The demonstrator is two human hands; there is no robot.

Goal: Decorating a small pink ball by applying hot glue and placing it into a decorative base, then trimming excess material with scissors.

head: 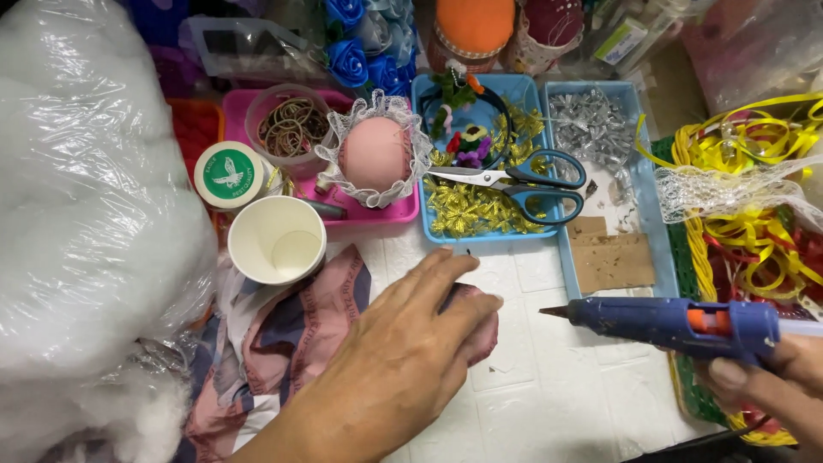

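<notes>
My left hand (403,343) lies palm down on a small maroon fabric piece (482,330) on the white brick-pattern table (549,403), fingers spread over it. My right hand (771,381) grips a blue hot glue gun (677,324), its nozzle pointing left toward the maroon piece, a short gap away. Striped pink and grey cloth (274,351) lies under my left wrist.
A white paper cup (276,240) stands beside a big bag of white stuffing (86,206). Behind are a pink lace-trimmed pincushion (375,154), blue-handled scissors (514,184) on a blue tray of gold trims (467,210), cardboard pieces (610,257), and a basket of yellow ribbons (754,223).
</notes>
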